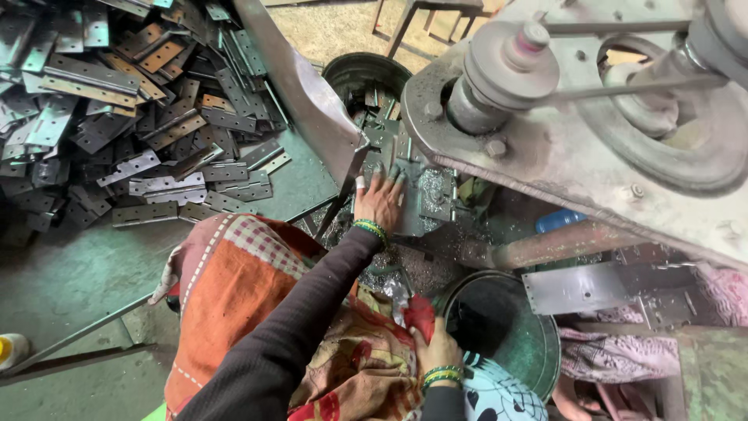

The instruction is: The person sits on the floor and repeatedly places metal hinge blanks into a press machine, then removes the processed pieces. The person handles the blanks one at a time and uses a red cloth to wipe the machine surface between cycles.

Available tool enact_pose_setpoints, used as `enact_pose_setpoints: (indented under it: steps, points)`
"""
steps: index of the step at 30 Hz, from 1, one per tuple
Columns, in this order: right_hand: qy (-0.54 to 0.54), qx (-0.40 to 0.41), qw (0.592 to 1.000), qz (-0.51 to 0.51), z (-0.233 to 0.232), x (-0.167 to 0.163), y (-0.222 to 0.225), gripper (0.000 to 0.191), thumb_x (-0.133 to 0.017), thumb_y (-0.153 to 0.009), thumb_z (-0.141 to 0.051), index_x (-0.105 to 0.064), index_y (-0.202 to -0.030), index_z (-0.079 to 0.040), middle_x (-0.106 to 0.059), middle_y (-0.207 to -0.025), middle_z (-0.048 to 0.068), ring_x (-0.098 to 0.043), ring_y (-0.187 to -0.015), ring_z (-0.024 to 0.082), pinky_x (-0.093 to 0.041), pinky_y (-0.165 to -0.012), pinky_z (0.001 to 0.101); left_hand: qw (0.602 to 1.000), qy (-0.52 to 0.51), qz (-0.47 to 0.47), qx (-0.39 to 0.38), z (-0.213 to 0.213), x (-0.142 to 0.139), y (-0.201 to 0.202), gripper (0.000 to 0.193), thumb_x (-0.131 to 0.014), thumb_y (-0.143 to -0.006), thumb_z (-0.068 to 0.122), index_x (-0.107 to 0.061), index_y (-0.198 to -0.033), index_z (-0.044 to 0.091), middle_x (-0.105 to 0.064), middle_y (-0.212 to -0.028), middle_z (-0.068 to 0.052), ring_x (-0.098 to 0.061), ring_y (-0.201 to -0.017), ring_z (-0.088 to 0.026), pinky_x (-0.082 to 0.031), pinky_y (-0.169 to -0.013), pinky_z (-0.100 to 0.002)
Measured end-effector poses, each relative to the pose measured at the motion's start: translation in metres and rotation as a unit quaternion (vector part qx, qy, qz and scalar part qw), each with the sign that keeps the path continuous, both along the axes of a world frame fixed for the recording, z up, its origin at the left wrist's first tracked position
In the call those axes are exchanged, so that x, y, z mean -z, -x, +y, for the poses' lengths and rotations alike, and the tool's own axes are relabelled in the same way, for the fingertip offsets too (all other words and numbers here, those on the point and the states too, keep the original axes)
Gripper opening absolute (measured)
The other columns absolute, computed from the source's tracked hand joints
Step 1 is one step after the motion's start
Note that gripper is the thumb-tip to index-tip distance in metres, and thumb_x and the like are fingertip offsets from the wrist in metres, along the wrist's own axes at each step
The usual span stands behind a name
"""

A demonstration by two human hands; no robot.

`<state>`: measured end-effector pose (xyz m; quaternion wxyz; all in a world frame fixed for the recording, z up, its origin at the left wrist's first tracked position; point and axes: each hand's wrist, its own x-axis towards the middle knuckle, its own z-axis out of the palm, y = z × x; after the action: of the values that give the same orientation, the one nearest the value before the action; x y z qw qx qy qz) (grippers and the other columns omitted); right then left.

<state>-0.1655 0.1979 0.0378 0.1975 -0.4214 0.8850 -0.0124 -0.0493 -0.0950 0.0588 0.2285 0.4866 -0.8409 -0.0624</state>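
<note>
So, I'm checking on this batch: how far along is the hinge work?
Done: none can be told as finished. In hand: the left hand presses a plate on the machine bed; the right hand grips red cloth beside a green tub. Left: a large hinge-plate pile on the floor.

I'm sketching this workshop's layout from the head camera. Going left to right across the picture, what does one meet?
Yellow-capped bottle → heap of flat metal hinge plates → orange patterned cloth → left hand pressed on a plate at the machine → right hand on red cloth → dark round tub → big pulley wheel.
</note>
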Motion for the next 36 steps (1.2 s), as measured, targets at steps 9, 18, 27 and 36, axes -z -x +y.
enact_pose_setpoints:
  steps: [9, 18, 27, 36]
  points:
    - [0.006, -0.001, 1.0, -0.021, 0.006, 0.062, 0.018, 0.059, -0.068, -0.084, -0.062, -0.056, -0.123, -0.019, -0.074, -0.098, 0.026, -0.069, -0.096, 0.049, -0.055, -0.083, 0.0577, 0.978, -0.011, 0.041, 0.204, 0.006, -0.034, -0.099, 0.033, -0.062, -0.095, 0.032, -0.069, -0.124, 0.019, -0.068, -0.131, -0.002, -0.06, -0.124, -0.031, -0.049, -0.1, -0.053]
    - [-0.012, -0.005, 1.0, 0.007, 0.004, 0.105, 0.03, 0.076, -0.067, -0.074, -0.074, -0.057, -0.127, -0.021, -0.075, -0.107, 0.024, -0.071, -0.103, 0.047, -0.056, -0.089, 0.0563, 0.977, -0.162, -0.12, -0.071, -0.054, -0.073, -0.28, 0.024, -0.067, -0.092, 0.022, -0.072, -0.115, 0.019, -0.075, -0.1, -0.013, -0.073, -0.091, -0.033, -0.06, -0.079, -0.047]
    - [-0.071, 0.022, 0.997, 0.005, 0.006, 0.106, 0.036, 0.09, -0.068, -0.07, -0.077, -0.053, -0.143, -0.027, -0.075, -0.115, 0.023, -0.071, -0.109, 0.044, -0.056, -0.095, 0.0519, 0.95, -0.155, -0.222, -0.157, -0.088, 0.006, -0.318, 0.025, -0.055, -0.099, 0.017, -0.069, -0.118, 0.011, -0.073, -0.115, -0.016, -0.072, -0.105, -0.033, -0.06, -0.082, -0.045]
    - [-0.051, 0.02, 0.998, 0.0, 0.004, 0.097, 0.036, 0.09, -0.068, -0.071, -0.076, -0.053, -0.144, -0.025, -0.073, -0.119, 0.024, -0.071, -0.111, 0.044, -0.055, -0.097, 0.0511, 0.957, -0.162, -0.22, -0.095, -0.103, -0.011, -0.245, 0.025, -0.057, -0.097, 0.015, -0.07, -0.119, 0.014, -0.074, -0.115, -0.014, -0.071, -0.111, -0.032, -0.059, -0.087, -0.044]
